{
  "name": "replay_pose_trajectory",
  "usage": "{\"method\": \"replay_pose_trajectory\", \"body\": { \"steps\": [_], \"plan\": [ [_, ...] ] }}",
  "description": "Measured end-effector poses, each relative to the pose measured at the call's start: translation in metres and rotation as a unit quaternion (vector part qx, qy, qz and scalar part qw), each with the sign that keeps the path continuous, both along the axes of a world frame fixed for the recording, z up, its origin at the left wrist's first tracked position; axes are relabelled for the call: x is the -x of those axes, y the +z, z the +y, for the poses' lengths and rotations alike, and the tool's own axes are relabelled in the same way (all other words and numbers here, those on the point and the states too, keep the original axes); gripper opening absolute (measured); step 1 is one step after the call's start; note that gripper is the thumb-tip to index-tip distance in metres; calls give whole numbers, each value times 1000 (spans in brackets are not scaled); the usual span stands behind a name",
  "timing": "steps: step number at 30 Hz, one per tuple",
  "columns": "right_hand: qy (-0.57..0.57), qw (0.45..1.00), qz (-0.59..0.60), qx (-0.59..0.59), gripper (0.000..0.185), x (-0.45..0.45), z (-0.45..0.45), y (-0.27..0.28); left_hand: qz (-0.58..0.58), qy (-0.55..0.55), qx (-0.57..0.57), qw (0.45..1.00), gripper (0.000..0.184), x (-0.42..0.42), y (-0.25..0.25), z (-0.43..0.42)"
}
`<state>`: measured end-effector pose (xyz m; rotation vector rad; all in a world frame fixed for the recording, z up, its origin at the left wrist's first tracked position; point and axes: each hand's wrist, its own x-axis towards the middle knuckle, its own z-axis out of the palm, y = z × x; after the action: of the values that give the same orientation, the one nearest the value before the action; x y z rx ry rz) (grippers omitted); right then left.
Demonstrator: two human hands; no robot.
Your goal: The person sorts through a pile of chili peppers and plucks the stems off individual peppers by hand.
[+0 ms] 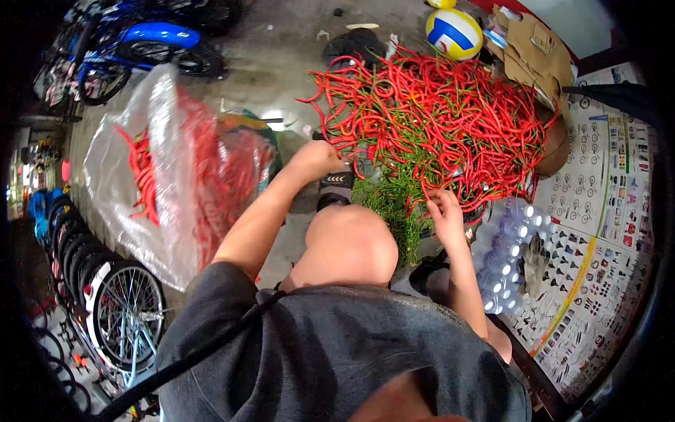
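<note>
A large heap of long red chili peppers (450, 119) with green stems lies in front of me. My left hand (320, 159) is closed at the heap's left edge, beside my shoe (336, 181); what its fingers hold, if anything, is hidden. My right hand (448, 214) reaches the near side of the heap, its thumb and fingers pinched at the end of a red chili pepper. Between the hands, a pile of green stems (387, 204) spreads from the heap toward my knee. Left of my arm stands a clear plastic bag (165, 176) with red chili peppers inside.
Shrink-wrapped bottles (503, 260) stand to the right, next to a printed poster sheet (583, 281). A volleyball (454, 34) and cardboard (538, 49) lie behind the heap. Bicycle wheels (126, 316) line the left side, and a blue bike (158, 35) stands at the far left.
</note>
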<state>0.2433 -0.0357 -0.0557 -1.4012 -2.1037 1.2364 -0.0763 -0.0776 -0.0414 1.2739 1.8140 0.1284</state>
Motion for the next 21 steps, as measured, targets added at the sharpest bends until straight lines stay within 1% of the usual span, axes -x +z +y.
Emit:
{"method": "replay_pose_trajectory", "body": {
  "steps": [2, 3, 4, 5, 6, 7, 8, 9, 10, 11, 13, 14, 15, 16, 17, 18, 20, 21],
  "plan": [
    [-26, 998, -3, 50, 22, -9, 1, -13, 89, -12, 9, 996, 30, 17, -84, 16],
    [-30, 998, -10, 56, 22, -13, 2, -19, 82, -16, 15, 996, 30, 23, -126, 18],
    [-17, 998, -34, 49, 22, -18, 4, -24, 77, 39, -21, 996, 37, 28, -164, 19],
    [-4, 997, -58, 43, 21, -20, 6, -30, 73, 96, -56, 991, 45, 30, -193, 21],
    [-4, 997, -63, 50, 21, -22, 7, -34, 68, 95, -49, 992, 45, 29, -212, 25],
    [-3, 996, -62, 65, 21, -22, 8, -37, 98, 196, -42, 975, 58, 25, -226, 31],
    [-2, 995, -62, 80, 20, -21, 10, -40, 127, 295, -35, 946, 72, 16, -224, 38],
    [-2, 994, -65, 84, 20, -19, 12, -39, 120, 388, 2, 914, 84, 2, -222, 47],
    [2, 994, -57, 91, 19, -14, 13, -36, 118, 387, 6, 915, 84, -7, -229, 54],
    [6, 994, -48, 99, 19, -10, 13, -35, 58, 409, 15, 911, 83, -13, -236, 64],
    [21, 994, -50, 100, 18, -5, 12, -36, -60, 401, 45, 913, 86, -12, -245, 74],
    [36, 994, -47, 97, 18, -1, 12, -35, -117, 397, 64, 908, 87, -13, -230, 81],
    [45, 991, -65, 105, 17, 3, 13, -29, -270, 426, 76, 860, 78, -15, -213, 89],
    [44, 991, -66, 105, 17, 3, 13, -29, -414, 443, 87, 791, 69, -21, -190, 98],
    [45, 991, -59, 110, 17, 4, 13, -29, -388, 435, 75, 809, 56, -28, -188, 110],
    [46, 991, -52, 116, 17, 4, 12, -30, -512, 387, 47, 766, 52, -31, -204, 114],
    [47, 992, -38, 111, 17, 2, 13, -36, -484, 375, 65, 788, 36, -40, -174, 120],
    [40, 991, -45, 119, 17, 2, 14, -36, -511, 380, 68, 768, 35, -41, -175, 119]
  ]
}}
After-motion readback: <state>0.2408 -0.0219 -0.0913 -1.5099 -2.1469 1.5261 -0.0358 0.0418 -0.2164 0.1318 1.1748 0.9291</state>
